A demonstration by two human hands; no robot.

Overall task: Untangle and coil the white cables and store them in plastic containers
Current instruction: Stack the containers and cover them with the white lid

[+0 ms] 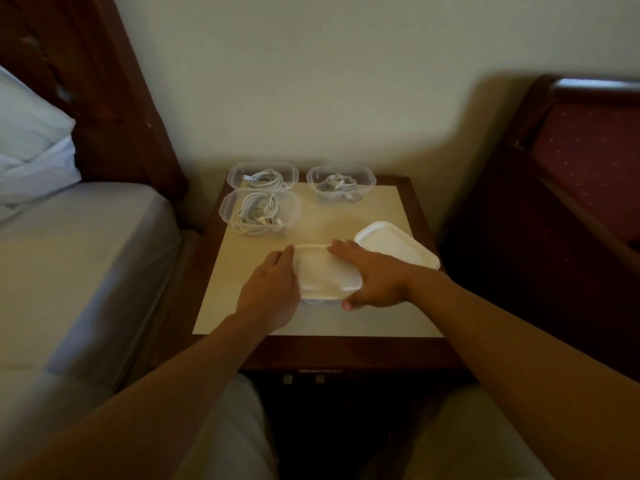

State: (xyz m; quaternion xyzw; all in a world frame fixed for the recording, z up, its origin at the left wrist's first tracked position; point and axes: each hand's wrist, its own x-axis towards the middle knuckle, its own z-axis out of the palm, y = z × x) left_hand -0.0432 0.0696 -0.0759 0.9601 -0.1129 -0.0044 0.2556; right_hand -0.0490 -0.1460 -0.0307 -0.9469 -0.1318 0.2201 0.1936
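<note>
**Both hands on the lidded container at the counter's middle**

The bed [79, 254] fills the left side, its pillow [31, 147] against the wooden headboard [114, 98], and a chair [571, 174] with red upholstery stands to the right. Between them sits the counter [346, 327], a pale top framed in dark wood.

Now to the containers. At the far left corner sits a clear container [262, 175] with a white cable [265, 178] coiled inside. Just in front of it, touching or nearly so, is a second clear container [259, 211], a bigger bundle of white cable [256, 214] inside. Near the far right corner a third clear container [341, 181] holds another coiled cable [337, 185]. All three are uncovered.

Toward the right edge a loose white lid [396, 244] lies flat. And at the centre, the action: a container with a white lid on top [327, 273], gripped from both sides. The left hand [268, 289] curls round its left edge, fingers closed along the rim. The right hand [372, 275] lies across the right side, fingers [341, 249] stretched over the far edge, thumb hooked at the near corner. Its contents can't be made out.
</note>
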